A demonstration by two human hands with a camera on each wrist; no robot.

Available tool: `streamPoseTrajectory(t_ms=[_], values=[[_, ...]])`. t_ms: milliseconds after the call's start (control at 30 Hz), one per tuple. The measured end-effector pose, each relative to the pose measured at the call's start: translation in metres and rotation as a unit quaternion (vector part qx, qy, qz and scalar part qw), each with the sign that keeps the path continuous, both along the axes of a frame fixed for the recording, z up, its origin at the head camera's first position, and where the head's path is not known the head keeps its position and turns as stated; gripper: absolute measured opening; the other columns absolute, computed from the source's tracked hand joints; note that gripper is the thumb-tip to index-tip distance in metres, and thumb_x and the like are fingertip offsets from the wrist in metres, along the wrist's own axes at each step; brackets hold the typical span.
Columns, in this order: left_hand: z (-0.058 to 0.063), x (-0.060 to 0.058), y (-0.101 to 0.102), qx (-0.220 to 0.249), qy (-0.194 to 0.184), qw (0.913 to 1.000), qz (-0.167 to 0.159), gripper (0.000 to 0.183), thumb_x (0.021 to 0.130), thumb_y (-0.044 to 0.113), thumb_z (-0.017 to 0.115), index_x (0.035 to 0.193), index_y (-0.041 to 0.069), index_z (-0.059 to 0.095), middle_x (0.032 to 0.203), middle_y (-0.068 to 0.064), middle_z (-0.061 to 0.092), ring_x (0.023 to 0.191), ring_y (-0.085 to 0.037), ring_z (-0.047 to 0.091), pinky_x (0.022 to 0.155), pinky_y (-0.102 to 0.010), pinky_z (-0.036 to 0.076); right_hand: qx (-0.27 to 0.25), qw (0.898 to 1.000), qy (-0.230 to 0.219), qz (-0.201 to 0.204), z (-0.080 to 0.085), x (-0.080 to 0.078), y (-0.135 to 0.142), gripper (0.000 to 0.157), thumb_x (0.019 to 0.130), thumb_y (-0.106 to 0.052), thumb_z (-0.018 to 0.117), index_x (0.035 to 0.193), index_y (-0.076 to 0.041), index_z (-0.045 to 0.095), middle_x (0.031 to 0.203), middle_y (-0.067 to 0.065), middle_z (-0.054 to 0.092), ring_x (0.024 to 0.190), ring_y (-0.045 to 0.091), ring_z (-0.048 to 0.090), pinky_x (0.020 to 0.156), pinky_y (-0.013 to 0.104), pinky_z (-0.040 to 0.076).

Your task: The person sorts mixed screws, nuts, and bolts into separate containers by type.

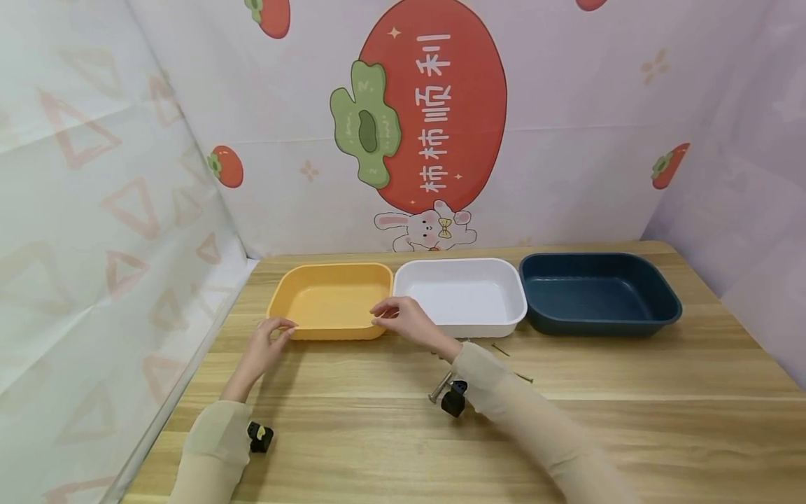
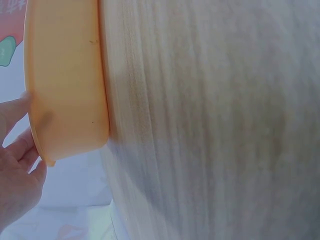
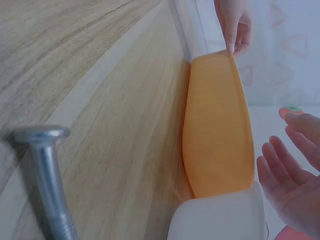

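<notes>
On the table's left stands a yellow plastic tray. At its near left corner my left hand pinches the rim, with finger and thumb on either side of the edge. Over the tray's near right corner hovers my right hand, its fingers loosely bent with nothing between them. In the right wrist view those fingers are apart from the yellow rim. Beneath the right forearm lies a large bolt, seen close up in the right wrist view.
A white tray touches the yellow one's right side, and a dark blue tray follows it. Thin screws lie near the right forearm, partly hidden by the sleeve. Printed cloth hangs behind the wooden table.
</notes>
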State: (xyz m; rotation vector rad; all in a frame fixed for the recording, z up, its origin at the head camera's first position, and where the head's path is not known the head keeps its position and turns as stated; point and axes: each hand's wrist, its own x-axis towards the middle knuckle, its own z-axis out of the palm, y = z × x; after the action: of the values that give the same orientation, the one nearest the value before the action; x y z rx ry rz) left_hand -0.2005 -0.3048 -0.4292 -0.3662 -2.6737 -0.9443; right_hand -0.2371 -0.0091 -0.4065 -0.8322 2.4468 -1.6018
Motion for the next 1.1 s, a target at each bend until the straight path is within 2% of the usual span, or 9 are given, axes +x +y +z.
streamPoseTrajectory(t_ms=[167,367,533,700,1100], values=[[0.001,0.001,0.000,0.002,0.002,1.0000,-0.002,0.011,0.085,0.001,0.055,0.093,-0.005,0.059,0.094,-0.022,0.059,0.095,-0.037,0.046,0.083,-0.052,0.035,0.004,1.000,0.014,0.028,0.003,0.005,0.007,0.019,0.080,-0.005,0.063,0.096,0.005,0.063,0.092,0.014,0.064,0.078,0.018,0.058,0.071,0.023,0.046],[0.001,0.002,0.002,0.007,0.008,0.9999,0.000,0.010,0.084,0.000,0.055,0.092,-0.005,0.060,0.092,-0.022,0.059,0.093,-0.037,0.047,0.081,-0.051,0.035,0.031,0.998,0.023,0.049,0.001,0.008,0.018,0.020,0.078,-0.005,0.065,0.095,0.004,0.064,0.086,0.010,0.065,0.077,0.015,0.058,0.072,0.024,0.046],[0.002,0.002,0.002,0.006,0.004,1.0000,0.003,0.011,0.084,0.000,0.055,0.093,-0.005,0.060,0.093,-0.022,0.059,0.094,-0.037,0.046,0.082,-0.052,0.035,0.047,0.996,0.025,0.067,0.000,0.013,0.030,0.020,0.078,-0.005,0.064,0.095,0.005,0.063,0.090,0.013,0.065,0.077,0.016,0.058,0.070,0.020,0.046],[0.001,0.001,0.001,0.003,0.004,1.0000,0.001,0.011,0.084,0.000,0.056,0.093,-0.005,0.060,0.093,-0.021,0.059,0.094,-0.036,0.046,0.082,-0.052,0.035,0.059,0.994,0.030,0.088,0.000,0.019,0.043,0.019,0.079,-0.003,0.061,0.096,0.006,0.063,0.092,0.016,0.064,0.078,0.018,0.058,0.070,0.020,0.047],[-0.001,0.000,0.000,-0.001,-0.001,1.0000,0.001,0.012,0.085,0.001,0.055,0.094,-0.005,0.059,0.094,-0.021,0.059,0.095,-0.037,0.046,0.082,-0.051,0.035,0.094,0.989,0.039,0.104,0.000,0.035,0.073,0.019,0.081,-0.008,0.062,0.097,0.001,0.063,0.094,0.014,0.063,0.078,0.011,0.055,0.069,0.022,0.046]])
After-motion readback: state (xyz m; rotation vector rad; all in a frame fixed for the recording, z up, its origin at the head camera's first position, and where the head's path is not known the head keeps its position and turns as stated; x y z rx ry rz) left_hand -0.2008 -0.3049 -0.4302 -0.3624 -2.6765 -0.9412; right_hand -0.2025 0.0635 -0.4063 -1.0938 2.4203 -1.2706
